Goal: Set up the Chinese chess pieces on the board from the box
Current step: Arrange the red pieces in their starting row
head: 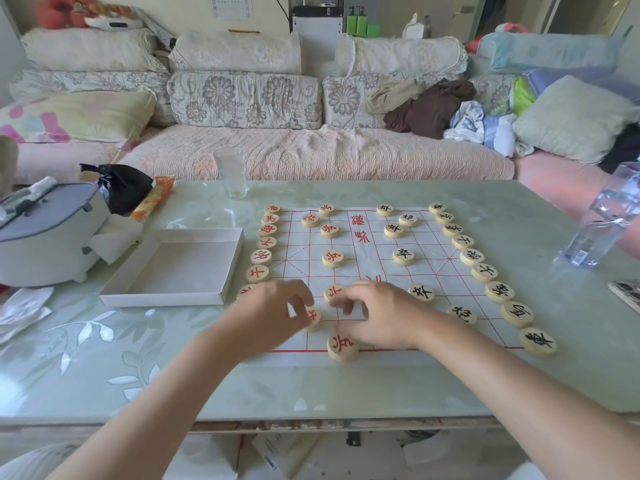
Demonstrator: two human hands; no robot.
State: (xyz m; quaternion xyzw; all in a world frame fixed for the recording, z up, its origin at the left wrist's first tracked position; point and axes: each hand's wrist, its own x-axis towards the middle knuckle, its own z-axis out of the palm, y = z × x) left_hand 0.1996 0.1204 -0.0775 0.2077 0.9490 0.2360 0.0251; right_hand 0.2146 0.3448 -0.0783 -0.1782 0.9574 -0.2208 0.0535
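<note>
Both hands at the board's (367, 265) near edge, left hand (273, 306) round a red piece (314, 318), right hand (381, 313) round its neighbour (333, 292).

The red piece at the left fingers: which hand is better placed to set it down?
The left hand: its fingers pinch the red piece; the right hand is at a neighbouring piece.

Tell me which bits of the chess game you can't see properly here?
All in the head view:
- Red piece in the left column: mostly covered by the left hand.
- Pinched red piece: the same hand hides half its character.
- Red soldier: lower part under the right hand; held or not, unclear.
- Water bottle: blurred, cut by the right edge.
- Farthest black piece: too small to read.
</note>
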